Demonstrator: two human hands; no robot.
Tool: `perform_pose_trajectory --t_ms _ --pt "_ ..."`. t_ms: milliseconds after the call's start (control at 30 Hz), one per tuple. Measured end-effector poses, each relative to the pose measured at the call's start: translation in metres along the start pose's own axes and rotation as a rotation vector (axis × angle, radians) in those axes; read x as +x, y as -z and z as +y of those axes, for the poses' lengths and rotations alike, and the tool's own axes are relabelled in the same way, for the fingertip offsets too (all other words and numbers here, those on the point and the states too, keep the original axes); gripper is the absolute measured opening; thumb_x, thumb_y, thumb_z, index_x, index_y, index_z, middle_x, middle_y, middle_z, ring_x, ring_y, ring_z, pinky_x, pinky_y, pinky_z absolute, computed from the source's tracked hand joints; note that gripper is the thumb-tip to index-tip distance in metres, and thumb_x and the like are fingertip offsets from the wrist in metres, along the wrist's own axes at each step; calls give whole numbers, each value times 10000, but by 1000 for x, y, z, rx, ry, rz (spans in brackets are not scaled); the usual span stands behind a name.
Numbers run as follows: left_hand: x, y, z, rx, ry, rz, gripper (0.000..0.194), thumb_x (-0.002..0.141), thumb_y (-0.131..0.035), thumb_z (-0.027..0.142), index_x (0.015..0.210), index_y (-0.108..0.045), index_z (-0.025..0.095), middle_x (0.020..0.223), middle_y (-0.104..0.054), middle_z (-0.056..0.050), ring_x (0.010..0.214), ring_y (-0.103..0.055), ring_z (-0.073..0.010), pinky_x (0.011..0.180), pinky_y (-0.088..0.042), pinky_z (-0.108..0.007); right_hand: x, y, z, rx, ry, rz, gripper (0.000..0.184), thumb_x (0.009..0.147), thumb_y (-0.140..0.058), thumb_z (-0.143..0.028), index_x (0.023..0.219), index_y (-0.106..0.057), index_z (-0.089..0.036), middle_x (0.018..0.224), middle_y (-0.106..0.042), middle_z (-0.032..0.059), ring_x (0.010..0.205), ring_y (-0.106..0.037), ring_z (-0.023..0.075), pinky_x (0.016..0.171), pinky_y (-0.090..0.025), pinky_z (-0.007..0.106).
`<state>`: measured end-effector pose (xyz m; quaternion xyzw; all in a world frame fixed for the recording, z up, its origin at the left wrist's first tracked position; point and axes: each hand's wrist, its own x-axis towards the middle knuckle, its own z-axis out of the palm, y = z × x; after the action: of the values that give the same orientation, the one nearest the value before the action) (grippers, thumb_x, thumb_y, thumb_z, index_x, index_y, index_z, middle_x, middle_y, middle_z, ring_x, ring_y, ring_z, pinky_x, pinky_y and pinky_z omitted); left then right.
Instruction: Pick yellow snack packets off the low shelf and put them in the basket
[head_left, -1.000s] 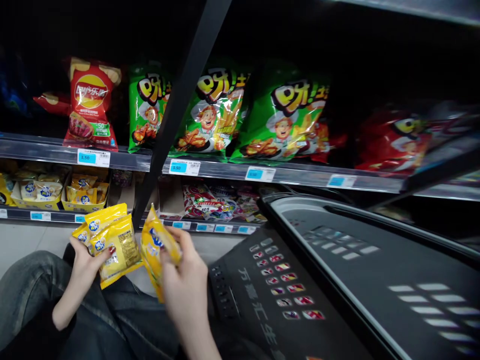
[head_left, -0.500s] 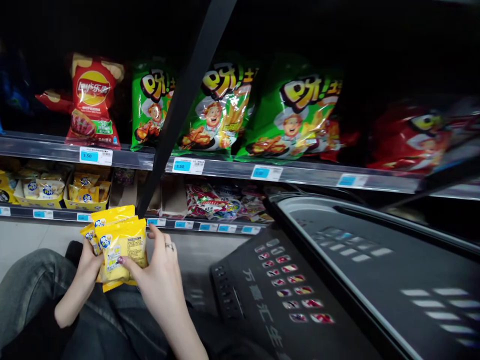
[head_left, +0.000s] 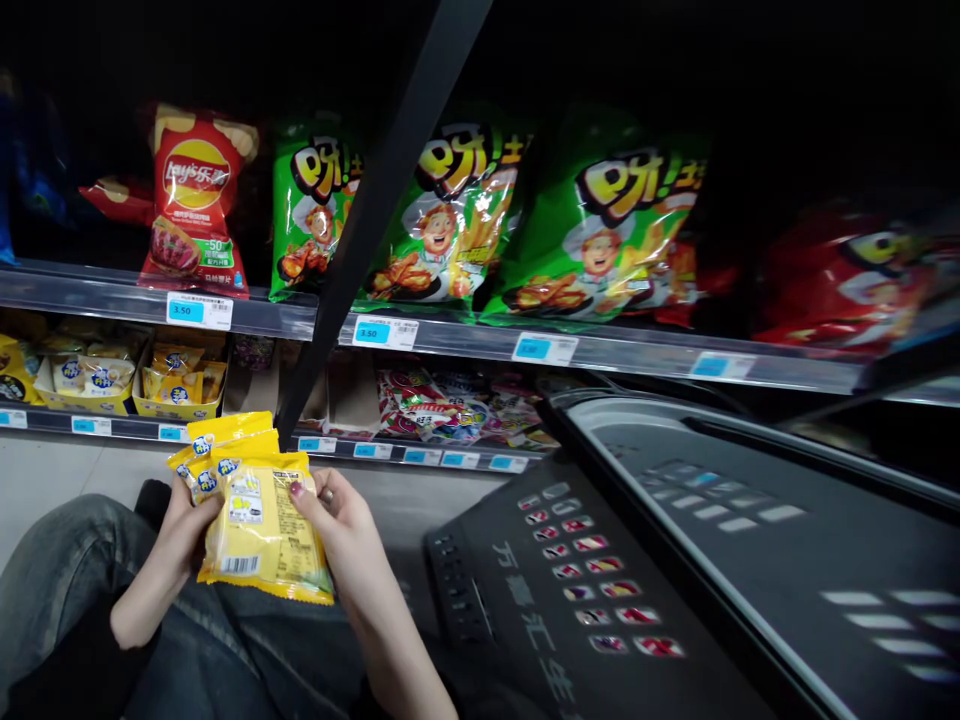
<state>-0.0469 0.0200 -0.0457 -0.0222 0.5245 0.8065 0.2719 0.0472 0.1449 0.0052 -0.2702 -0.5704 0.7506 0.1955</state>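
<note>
I hold a stack of small yellow snack packets point(head_left: 259, 515) over my lap, in front of a shop shelf. My left hand point(head_left: 178, 520) grips the stack from the left, its fingers behind the packets. My right hand point(head_left: 341, 530) is closed on the front packet, whose back label faces me, with the thumb on its top edge. Two more packet tops stick out behind it at the upper left.
A dark basket or cart point(head_left: 675, 560) with printed lettering fills the right side. The upper shelf point(head_left: 450, 340) carries a red crisp bag point(head_left: 196, 205) and green snack bags point(head_left: 442, 220). Yellow boxes point(head_left: 176, 385) of similar packets sit on the lower shelf. A black upright point(head_left: 375, 220) crosses diagonally.
My right hand brought its separate packet over to the stack in my left hand and laid it on the front, back side up. The stack has sunk slightly.
</note>
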Motion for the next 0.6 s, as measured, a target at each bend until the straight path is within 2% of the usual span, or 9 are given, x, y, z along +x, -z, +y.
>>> perform_pose_trajectory --t_ms 100,200,433,600 --pt "1 2 -4 29 -23 -35 679 579 -738 225 1174 -413 201 1137 -607 -79 1070 -565 -280 851 -482 -337 2 3 -1 28 -22 32 382 617 -680 -447 636 -384 -207 608 -474 -41 543 -432 107 522 -348 224" --pt "0 1 -4 27 -21 -40 683 585 -735 212 1179 -398 208 1111 -620 -77 1034 -585 -285 832 -492 -362 3 3 0 1 0 54 386 630 -666 -471 645 -387 -205 590 -427 -53 527 -386 96 508 -319 216" --pt "0 0 -2 9 12 -7 741 504 -770 203 1160 -424 201 954 -670 -43 954 -619 -290 826 -492 -378 -6 -2 -6 -24 224 88 337 728 -596 -458 685 -368 -213 623 -351 -55 543 -359 92 496 -306 204" --pt "-1 -1 0 24 10 -7 747 513 -762 206 1176 -417 197 976 -668 -53 957 -616 -286 814 -497 -370 -9 -1 -10 -78 282 93 291 765 -572 -426 707 -377 -218 638 -387 -49 557 -388 99 502 -332 205"
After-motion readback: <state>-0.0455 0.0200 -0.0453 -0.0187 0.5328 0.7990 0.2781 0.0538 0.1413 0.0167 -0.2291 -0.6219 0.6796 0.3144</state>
